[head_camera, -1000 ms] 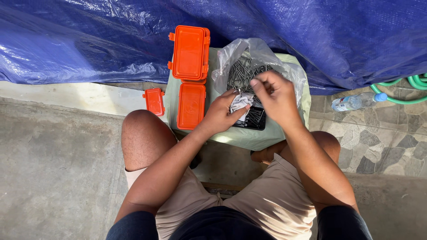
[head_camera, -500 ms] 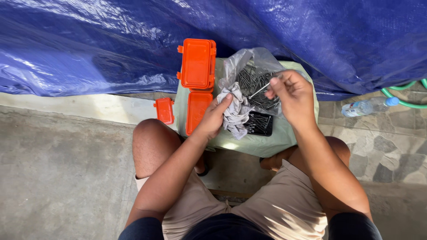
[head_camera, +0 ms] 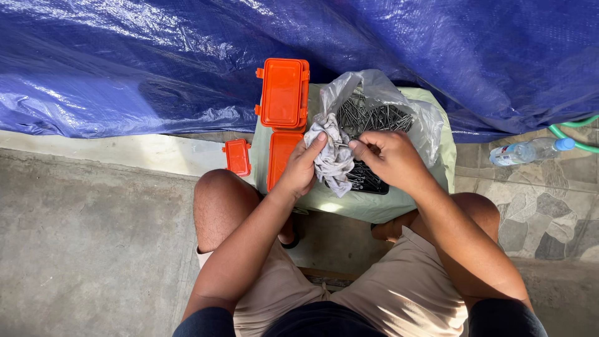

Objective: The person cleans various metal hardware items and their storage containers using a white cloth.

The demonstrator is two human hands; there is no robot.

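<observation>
1. Grey crumpled rag (head_camera: 334, 159): your left hand (head_camera: 299, 168) grips it, fingers curled around its left side, above the pale green stool top (head_camera: 430, 112).
2. Your right hand (head_camera: 390, 159): fingertips pressed together at the rag's right edge; what they pinch cannot be told.
3. Nails (head_camera: 368, 115): a heap in a clear plastic bag (head_camera: 380, 84), just beyond both hands, nearer the right.
4. Open orange case (head_camera: 284, 118): left of the rag.
</observation>
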